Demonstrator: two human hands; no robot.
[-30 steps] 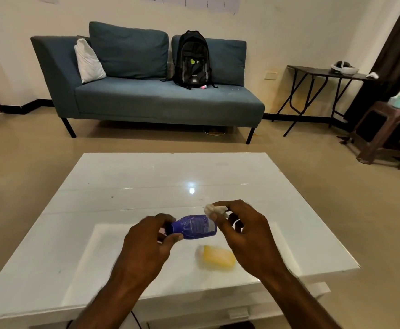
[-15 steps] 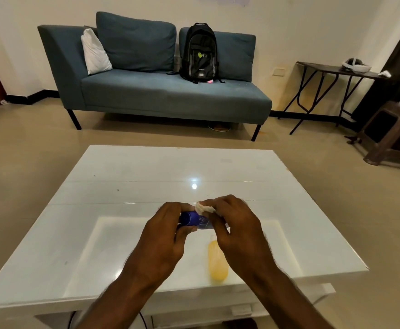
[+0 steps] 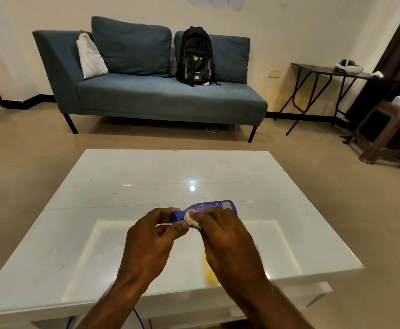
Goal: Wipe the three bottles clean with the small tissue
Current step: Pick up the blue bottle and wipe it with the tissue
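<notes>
warm dim light | lamp glare on table | edges bowed | hands perhaps slightly blurred

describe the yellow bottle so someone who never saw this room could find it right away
Start at the white glossy table in front of the blue sofa. Near its front edge, just beneath the right hand, lies the yellow bottle, partly hidden. It is the only yellow thing there; the blue bottle is held in the hands.

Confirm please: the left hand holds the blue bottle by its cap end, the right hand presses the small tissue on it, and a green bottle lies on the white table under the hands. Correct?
Not fully. In the head view the bottle lying on the white table is yellow, not green. The rest stands: the left hand holds the blue bottle by its cap end, and the right hand presses the small tissue on it.
</notes>
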